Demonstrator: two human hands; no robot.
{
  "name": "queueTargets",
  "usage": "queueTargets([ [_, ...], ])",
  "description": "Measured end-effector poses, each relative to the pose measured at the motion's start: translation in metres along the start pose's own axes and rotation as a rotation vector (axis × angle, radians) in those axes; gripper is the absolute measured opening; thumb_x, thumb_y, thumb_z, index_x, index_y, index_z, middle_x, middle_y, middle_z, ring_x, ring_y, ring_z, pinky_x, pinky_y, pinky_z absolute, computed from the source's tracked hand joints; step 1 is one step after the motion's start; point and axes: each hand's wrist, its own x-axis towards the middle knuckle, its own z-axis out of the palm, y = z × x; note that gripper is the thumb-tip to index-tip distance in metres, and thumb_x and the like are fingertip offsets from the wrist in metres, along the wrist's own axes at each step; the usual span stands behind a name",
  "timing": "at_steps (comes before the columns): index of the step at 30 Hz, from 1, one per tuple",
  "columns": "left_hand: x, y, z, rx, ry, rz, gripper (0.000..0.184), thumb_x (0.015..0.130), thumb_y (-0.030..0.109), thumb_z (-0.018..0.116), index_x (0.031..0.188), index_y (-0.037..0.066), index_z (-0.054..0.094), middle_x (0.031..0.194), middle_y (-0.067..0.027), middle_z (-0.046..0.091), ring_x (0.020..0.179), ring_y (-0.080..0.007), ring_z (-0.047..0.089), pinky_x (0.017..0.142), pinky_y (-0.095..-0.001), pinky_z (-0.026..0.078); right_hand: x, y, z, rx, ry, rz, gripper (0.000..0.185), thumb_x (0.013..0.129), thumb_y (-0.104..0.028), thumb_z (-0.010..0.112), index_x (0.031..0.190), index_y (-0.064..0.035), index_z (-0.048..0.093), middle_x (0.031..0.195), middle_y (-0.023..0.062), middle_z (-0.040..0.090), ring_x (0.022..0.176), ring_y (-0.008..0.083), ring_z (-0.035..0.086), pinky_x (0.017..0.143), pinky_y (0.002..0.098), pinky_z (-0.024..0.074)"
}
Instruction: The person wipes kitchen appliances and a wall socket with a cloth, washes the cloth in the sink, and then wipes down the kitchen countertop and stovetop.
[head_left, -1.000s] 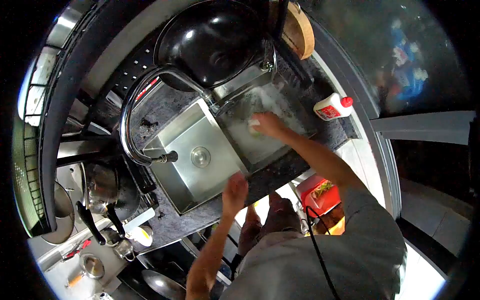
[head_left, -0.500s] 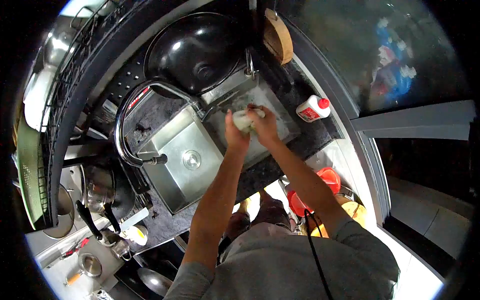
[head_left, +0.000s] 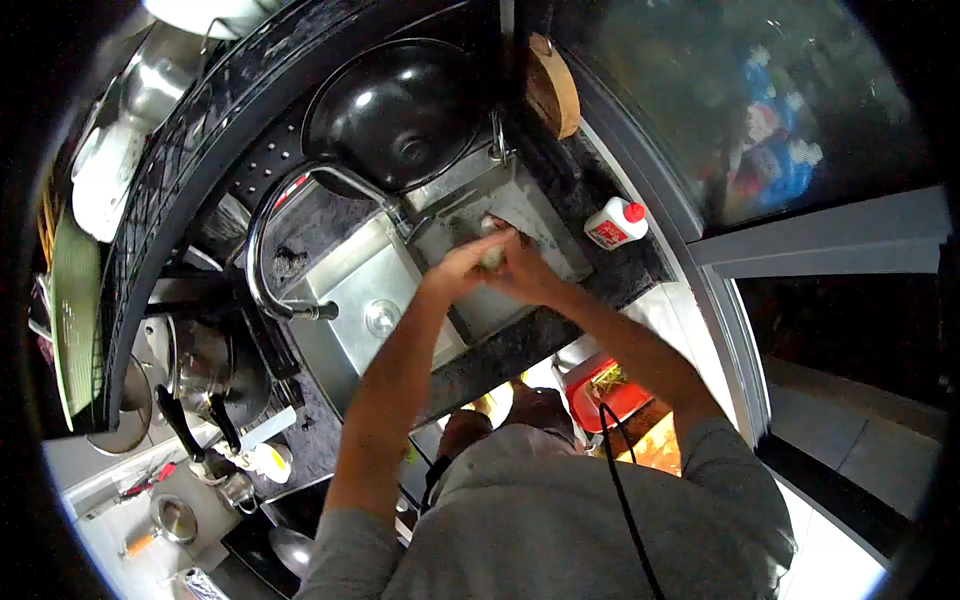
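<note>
Pale wad (head_left: pixel 492 260) sits squeezed between the two hands, over the right basin (head_left: pixel 565 252) of the sink; whether it is sponge or cloth, I cannot tell. The left hand (head_left: pixel 466 270) comes in from the left with its fingers laid across the wad, reaching to the right hand. The right hand (head_left: pixel 521 272) closes on it from the right side, so both grips are narrow and meet around the one thing. Much of the wad is hidden by the fingers. Just beyond them shows a small whitish patch; I cannot tell if it is part of the wad.

To the left lies the other basin (head_left: pixel 338 268), with a round drain (head_left: pixel 382 318) in its floor. The faucet (head_left: pixel 256 255) curves around to the left, its spout end over that basin. On the far side stands a large black wok (head_left: pixel 360 130), and to the right of it a wooden board (head_left: pixel 555 90) on edge. A white bottle (head_left: pixel 610 226) with a red cap is on the counter (head_left: pixel 475 370), just right of the right basin. At the near left are a pot (head_left: pixel 195 365) and a broad blade (head_left: pixel 268 428). On the near right, below the counter, is a red basket (head_left: pixel 612 405) with something yellow-green inside.
</note>
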Motion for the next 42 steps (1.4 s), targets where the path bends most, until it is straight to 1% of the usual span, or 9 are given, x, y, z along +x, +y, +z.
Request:
queueTargets([
  [7, -0.043, 0.061, 0.035, 0.324, -0.177, -0.115, 0.029, 0.076, 0.023, 0.07, 0.1, 0.01, 0.06, 0.095, -0.0011, 0.059, 0.084, -0.0125, 0.056, 0.071, -0.0246, 0.044, 0.012, -0.02, -0.051, -0.026, 0.032, -0.601, 0.087, 0.063, -0.016, 0.077, 0.132, -0.0059, 0.025, 0.14, 0.0193, 0.028, 0.122, 0.0386, 0.036, 0.099, 0.043, 0.0335],
  [11, -0.023, 0.06, 0.028, 0.29, -0.228, -0.108, 0.025, 0.079, 0.021, 0.067, 0.101, 0.009, 0.062, 0.088, -0.0028, 0.062, 0.075, -0.0106, 0.057, 0.06, -0.0211, 0.045, 0.024, -0.033, -0.053, -0.412, 0.042, -0.489, 0.058, 0.062, -0.009, 0.075, 0.115, -0.0088, 0.052, 0.129, 0.0184, 0.039, 0.109, 0.0327, 0.049, 0.089, 0.0369, 0.0428],
  [15, -0.039, 0.064, 0.038, 0.498, -0.212, -0.073, 0.019, 0.077, 0.018, 0.068, 0.093, 0.011, 0.062, 0.079, -0.0006, 0.06, 0.067, -0.0088, 0.053, 0.055, -0.0202, 0.041, 0.032, -0.029, -0.051, -0.584, 0.049, -0.494, 0.063, 0.064, -0.022, 0.072, 0.122, -0.0183, 0.048, 0.116, 0.016, 0.049, 0.105, 0.0333, 0.051, 0.085, 0.0398, 0.0445],
  [20, -0.022, 0.046, 0.015, 0.466, -0.364, -0.296, 0.016, 0.075, 0.017, 0.067, 0.089, 0.012, 0.06, 0.074, 0.0002, 0.057, 0.059, -0.0086, 0.05, 0.048, -0.0221, 0.038, 0.045, -0.032, -0.047, -0.859, -0.407, -0.227, 0.052, 0.073, -0.029, 0.063, 0.121, -0.0173, 0.048, 0.108, 0.0117, 0.056, 0.09, 0.0299, 0.06, 0.077, 0.0402, 0.0478],
  [23, -0.026, 0.033, 0.03, 0.643, -0.076, -0.173, 0.026, 0.065, 0.026, 0.074, 0.081, 0.012, 0.058, 0.076, 0.0009, 0.055, 0.064, -0.0086, 0.049, 0.052, -0.0263, 0.04, 0.044, -0.005, -0.035, -0.913, -0.3, -0.446, 0.036, 0.076, -0.029, 0.059, 0.108, -0.0136, 0.058, 0.099, 0.0122, 0.062, 0.081, 0.0304, 0.064, 0.072, 0.0415, 0.0497],
  [26, -0.027, 0.027, 0.038, 1.036, 0.232, -0.1, 0.025, 0.067, 0.025, 0.07, 0.082, 0.009, 0.059, 0.078, -0.0035, 0.057, 0.068, -0.013, 0.053, 0.057, -0.028, 0.045, 0.049, -0.03, -0.03, -1.033, -0.495, -0.252, 0.024, 0.074, -0.027, 0.059, 0.09, -0.0102, 0.066, 0.087, 0.0146, 0.066, 0.074, 0.0319, 0.065, 0.07, 0.0421, 0.0505],
  [30, -0.01, 0.01, 0.021, 1.654, 0.388, 0.212, 0.042, 0.073, 0.018, 0.059, 0.107, -0.006, 0.049, 0.102, -0.0256, 0.059, 0.095, -0.0353, 0.06, 0.077, -0.0431, 0.05, 0.045, -0.038, -0.023, -0.983, -0.461, -0.147, 0.02, 0.071, -0.025, 0.06, 0.079, -0.0081, 0.067, 0.078, 0.0164, 0.066, 0.077, 0.0326, 0.065, 0.071, 0.0424, 0.0507],
  [35, -0.036, 0.018, 0.032, 1.989, 0.352, 0.346, 0.037, 0.075, 0.013, 0.055, 0.106, -0.005, 0.047, 0.086, -0.0235, 0.063, 0.078, -0.0332, 0.065, 0.067, -0.0406, 0.053, 0.038, -0.051, -0.019, -0.851, -0.46, 0.075, 0.029, 0.07, -0.025, 0.06, 0.09, -0.0037, 0.062, 0.085, 0.0194, 0.064, 0.08, 0.0354, 0.063, 0.074, 0.045, 0.0497],
  [42, -0.049, 0.021, 0.014, 2.184, 0.129, 0.766, 0.03, 0.077, 0.018, 0.054, 0.101, 0.002, 0.047, 0.074, -0.0156, 0.064, 0.065, -0.0309, 0.065, 0.052, -0.0399, 0.051, 0.002, -0.035, -0.004, -0.114, -0.256, -0.121, 0.022, 0.069, -0.019, 0.06, 0.079, -0.0003, 0.055, 0.08, 0.0137, 0.058, 0.076, 0.0279, 0.057, 0.065, 0.0411, 0.0455],
])
